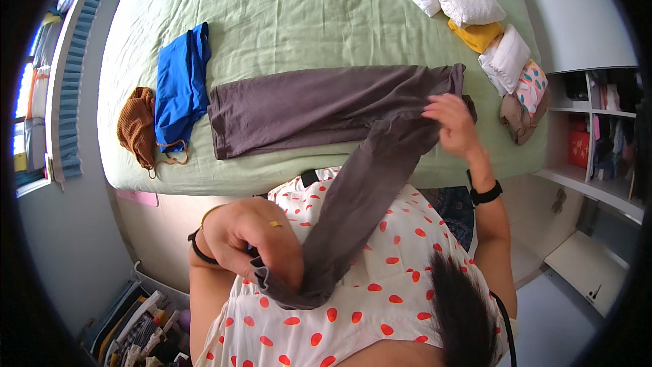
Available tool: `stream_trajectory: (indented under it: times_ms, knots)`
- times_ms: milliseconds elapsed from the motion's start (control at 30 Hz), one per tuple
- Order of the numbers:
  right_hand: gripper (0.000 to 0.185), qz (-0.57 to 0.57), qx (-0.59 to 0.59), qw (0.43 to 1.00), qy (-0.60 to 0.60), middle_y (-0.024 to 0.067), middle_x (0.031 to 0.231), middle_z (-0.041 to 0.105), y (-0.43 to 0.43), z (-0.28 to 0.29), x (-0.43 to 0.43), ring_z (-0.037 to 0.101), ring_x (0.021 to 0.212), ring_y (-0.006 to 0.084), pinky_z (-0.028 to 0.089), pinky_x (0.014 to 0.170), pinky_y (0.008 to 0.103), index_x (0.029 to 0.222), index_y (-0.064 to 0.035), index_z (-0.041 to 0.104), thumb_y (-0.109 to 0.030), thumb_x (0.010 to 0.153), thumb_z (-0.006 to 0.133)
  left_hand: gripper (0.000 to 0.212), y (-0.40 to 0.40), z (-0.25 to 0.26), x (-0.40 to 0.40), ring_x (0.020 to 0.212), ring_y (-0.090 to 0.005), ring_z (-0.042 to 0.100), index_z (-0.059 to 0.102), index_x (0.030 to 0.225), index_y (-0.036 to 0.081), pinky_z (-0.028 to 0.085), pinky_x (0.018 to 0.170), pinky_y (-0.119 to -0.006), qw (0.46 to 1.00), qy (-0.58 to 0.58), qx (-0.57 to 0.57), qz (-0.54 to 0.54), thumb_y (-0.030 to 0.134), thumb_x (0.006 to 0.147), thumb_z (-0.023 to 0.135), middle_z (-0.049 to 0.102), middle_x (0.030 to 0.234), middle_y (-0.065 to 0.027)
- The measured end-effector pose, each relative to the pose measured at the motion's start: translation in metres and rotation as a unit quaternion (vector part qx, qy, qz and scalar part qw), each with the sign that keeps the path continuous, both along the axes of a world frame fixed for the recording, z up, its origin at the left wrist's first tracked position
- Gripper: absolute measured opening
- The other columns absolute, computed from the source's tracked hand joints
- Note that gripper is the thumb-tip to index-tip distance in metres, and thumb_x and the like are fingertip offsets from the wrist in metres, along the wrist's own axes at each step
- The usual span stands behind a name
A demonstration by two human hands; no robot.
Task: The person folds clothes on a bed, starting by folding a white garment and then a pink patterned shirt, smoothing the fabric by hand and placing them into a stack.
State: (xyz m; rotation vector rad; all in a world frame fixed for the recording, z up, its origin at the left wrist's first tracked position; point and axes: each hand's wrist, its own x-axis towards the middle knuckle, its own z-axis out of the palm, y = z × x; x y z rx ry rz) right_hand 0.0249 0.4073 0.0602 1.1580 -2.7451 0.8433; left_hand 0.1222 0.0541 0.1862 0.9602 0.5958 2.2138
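A dark grey-brown cloth garment [316,107] lies stretched across the near side of the bed. One long part of it, a sleeve or a leg, slants down off the mattress over my lap. My left hand [254,239] grips the end of that part by its hem, near my waist. At the garment's right end, my right hand [453,125] hovers at or just touches the cloth, fingers somewhat apart and holding nothing visible. Whether the fingertips press on the fabric cannot be made out.
On the left of the green-sheeted bed [305,20] lie a folded blue garment [181,84] and a brown knitted item [136,125] with a cord. Several folded clothes, including a white bundle [471,5] and a yellow one [473,35], sit at the right. Open shelves [586,109] stand beyond.
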Motion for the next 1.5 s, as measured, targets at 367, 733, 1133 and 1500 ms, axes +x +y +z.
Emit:
stream_trajectory:
  times_ms: [367,733,1133,1500]
  knots:
    - [0.026,0.123,0.013,0.862,-0.491,0.0093,0.092,0.063,-0.039,-0.044,0.007,0.058,0.087,0.0172,0.044,0.08,0.0282,0.095,-0.0017,0.061,-0.007,0.072,0.053,0.013,0.002,0.007,-0.026,0.073,-0.0144,0.056,0.054,0.082,0.001,0.046,0.065,-0.026,0.854,0.028,-0.287,0.433,0.009,0.076,0.062,0.058,0.081,-0.0064]
    - [0.032,-0.02,0.029,0.977,-0.212,0.0113,0.089,0.06,-0.012,-0.009,0.038,0.056,0.089,0.0228,0.04,0.086,0.0343,0.095,-0.004,0.059,-0.013,0.065,0.066,0.018,-0.129,-0.126,0.016,0.081,-0.0087,0.057,0.052,0.103,0.001,0.045,0.074,-0.022,0.75,-0.27,-0.393,0.459,0.006,0.086,0.049,0.061,0.093,-0.0039]
    - [0.024,-0.356,-0.197,0.897,-0.174,0.0012,0.078,0.061,0.036,-0.039,-0.007,0.053,0.07,0.0069,0.042,0.064,0.0194,0.09,-0.0001,0.06,-0.023,0.084,0.056,0.022,-0.173,-0.179,0.016,0.065,-0.0162,0.055,0.062,0.083,0.002,0.044,0.061,-0.028,0.491,-0.188,-0.647,0.552,0.024,0.078,0.061,0.059,0.067,-0.0079]
    - [0.051,-0.468,-0.011,0.879,-0.094,0.0197,0.066,0.056,0.027,-0.075,-0.072,0.055,0.064,0.0315,0.042,0.062,0.037,0.073,0.0031,0.057,-0.048,0.075,0.058,0.043,-0.144,-0.207,-0.087,0.076,-0.0331,0.058,0.061,0.078,0.005,0.044,0.067,-0.04,0.193,-0.046,-0.827,0.526,0.047,0.077,0.054,0.061,0.076,-0.015]
